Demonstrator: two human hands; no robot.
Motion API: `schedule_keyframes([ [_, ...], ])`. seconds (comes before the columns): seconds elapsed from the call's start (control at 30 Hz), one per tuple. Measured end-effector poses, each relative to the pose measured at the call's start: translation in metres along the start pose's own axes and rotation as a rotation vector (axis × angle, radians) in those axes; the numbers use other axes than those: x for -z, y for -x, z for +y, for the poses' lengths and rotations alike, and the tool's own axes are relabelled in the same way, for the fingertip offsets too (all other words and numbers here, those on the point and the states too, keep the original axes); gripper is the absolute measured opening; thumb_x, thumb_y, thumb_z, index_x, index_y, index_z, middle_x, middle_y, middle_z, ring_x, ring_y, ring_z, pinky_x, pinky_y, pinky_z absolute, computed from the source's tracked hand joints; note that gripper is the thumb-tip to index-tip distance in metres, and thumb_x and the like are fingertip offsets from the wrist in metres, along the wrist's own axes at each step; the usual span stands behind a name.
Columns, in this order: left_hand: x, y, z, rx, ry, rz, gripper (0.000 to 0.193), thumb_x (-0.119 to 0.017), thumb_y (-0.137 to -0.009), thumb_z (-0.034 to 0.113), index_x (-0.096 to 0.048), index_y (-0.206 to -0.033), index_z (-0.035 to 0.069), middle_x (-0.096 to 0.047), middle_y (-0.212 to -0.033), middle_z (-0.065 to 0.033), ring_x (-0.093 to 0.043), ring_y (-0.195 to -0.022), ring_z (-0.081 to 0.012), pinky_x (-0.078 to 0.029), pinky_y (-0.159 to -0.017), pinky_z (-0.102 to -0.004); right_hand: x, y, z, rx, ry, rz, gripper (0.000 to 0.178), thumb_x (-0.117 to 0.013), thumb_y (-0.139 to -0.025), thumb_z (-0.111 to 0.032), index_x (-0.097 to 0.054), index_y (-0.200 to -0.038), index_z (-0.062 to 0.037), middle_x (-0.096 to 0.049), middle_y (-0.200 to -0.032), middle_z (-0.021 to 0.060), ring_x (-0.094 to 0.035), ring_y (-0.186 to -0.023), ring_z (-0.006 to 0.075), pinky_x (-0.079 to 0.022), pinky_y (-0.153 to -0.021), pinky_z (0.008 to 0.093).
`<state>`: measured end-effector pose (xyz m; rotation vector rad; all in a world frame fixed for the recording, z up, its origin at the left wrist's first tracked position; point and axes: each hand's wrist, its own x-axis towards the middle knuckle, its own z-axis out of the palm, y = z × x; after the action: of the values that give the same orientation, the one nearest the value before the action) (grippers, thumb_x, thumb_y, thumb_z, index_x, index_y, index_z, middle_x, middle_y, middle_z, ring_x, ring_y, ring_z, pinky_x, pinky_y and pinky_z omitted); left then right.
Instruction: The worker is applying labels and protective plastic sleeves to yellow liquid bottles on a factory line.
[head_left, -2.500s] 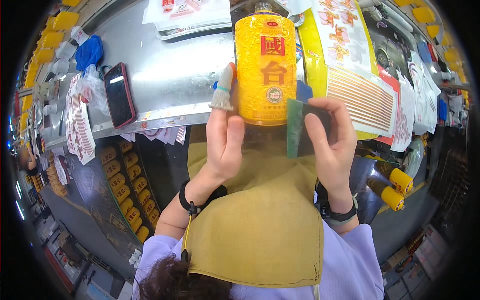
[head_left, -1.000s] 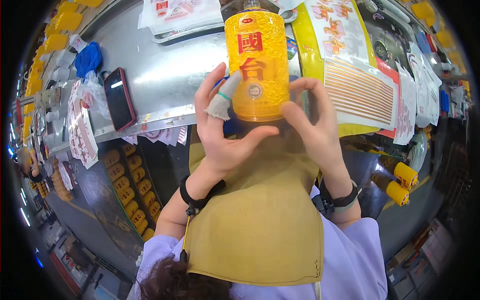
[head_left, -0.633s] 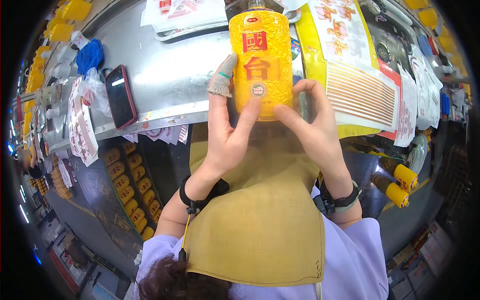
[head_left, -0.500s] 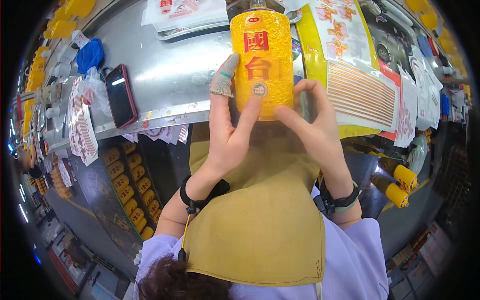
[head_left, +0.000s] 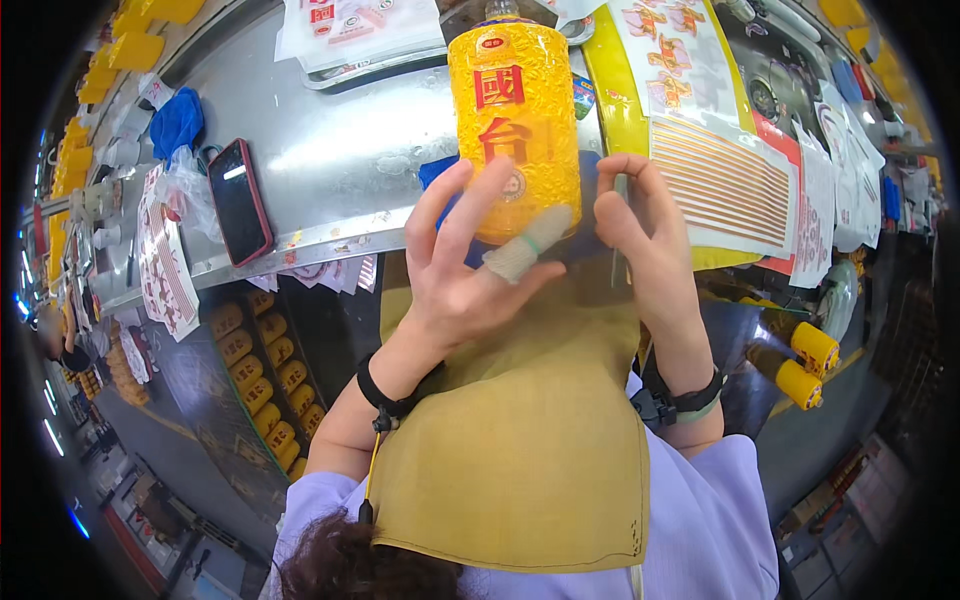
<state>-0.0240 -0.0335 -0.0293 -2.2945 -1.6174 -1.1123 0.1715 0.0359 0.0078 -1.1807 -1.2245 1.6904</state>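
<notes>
A yellow embossed bottle [head_left: 548,115] with red characters and a round seal lies with its neck away from me, its lower part over something blue. Against its lower front, my left hand [head_left: 465,265] has its fingers spread. One finger wears a grey knitted finger sleeve [head_left: 518,255] with a green band and rests along the bottle's lower end. Just right of the bottle is my right hand [head_left: 645,225], apart from it, thumb and forefinger drawn together. A thin, greyish upright sliver shows beside these fingers; its kind cannot be made out.
On the metal table [head_left: 330,130] at left lie a phone [head_left: 240,200], a blue cloth bundle [head_left: 177,122] and printed sheets. A sheet of gold-brown strips [head_left: 725,185] lies at right on yellow material. More yellow bottles [head_left: 798,388] stand low at right; several fill a crate below left.
My left hand has turned from the bottle's left side to lie across its lower front. My right hand has drawn away from the bottle to the right. The bottle has shifted slightly left.
</notes>
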Motion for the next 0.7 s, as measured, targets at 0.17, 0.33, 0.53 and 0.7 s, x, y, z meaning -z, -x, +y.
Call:
schedule_keyframes([
  [0.17, -0.002, 0.012, -0.001, 0.122, 0.055, 0.124, 0.06, -0.092, -0.075, 0.029, -0.071, -0.127, 0.008, -0.049, -0.148, -0.0221, -0.048, -0.135, -0.0403, -0.042, -0.111, -0.0475, 0.004, -0.001, -0.005, 0.022, 0.067, 0.004, 0.041, -0.078, -0.096, -0.024, -0.056, -0.121, -0.0008, -0.056, -0.106, 0.0001, -0.05, -0.098, 0.007, -0.042, -0.087, 0.0226],
  [0.33, -0.004, 0.011, 0.0, 0.168, 0.072, 0.132, 0.064, -0.094, -0.072, 0.026, -0.07, -0.129, 0.01, -0.048, -0.146, -0.0181, -0.048, -0.134, -0.0388, -0.043, -0.109, -0.0455, -0.004, -0.003, -0.002, 0.129, 0.225, -0.023, 0.045, -0.082, -0.091, -0.025, -0.056, -0.12, -0.0011, -0.058, -0.104, 0.0011, -0.052, -0.097, 0.009, -0.042, -0.086, 0.024],
  [0.53, -0.007, 0.009, 0.006, 0.113, -0.018, 0.143, 0.047, -0.093, -0.065, 0.021, -0.08, -0.11, 0.026, -0.059, -0.139, -0.0134, -0.053, -0.125, -0.0328, -0.052, -0.102, -0.0401, -0.008, -0.002, -0.004, 0.078, 0.04, 0.013, 0.042, -0.076, -0.097, -0.028, -0.055, -0.123, -0.0022, -0.057, -0.103, 0.0004, -0.052, -0.093, 0.0074, -0.042, -0.083, 0.0221],
  [0.7, -0.005, 0.019, -0.002, 0.193, 0.038, 0.196, 0.047, -0.093, -0.066, 0.012, -0.079, -0.111, 0.012, -0.062, -0.138, -0.0172, -0.058, -0.124, -0.0367, -0.052, -0.101, -0.0439, 0.0, -0.005, -0.018, 0.117, 0.165, 0.003, 0.036, -0.063, -0.106, -0.029, -0.055, -0.13, -0.0027, -0.053, -0.098, -0.0027, -0.048, -0.089, 0.0055, -0.039, -0.078, 0.0208],
])
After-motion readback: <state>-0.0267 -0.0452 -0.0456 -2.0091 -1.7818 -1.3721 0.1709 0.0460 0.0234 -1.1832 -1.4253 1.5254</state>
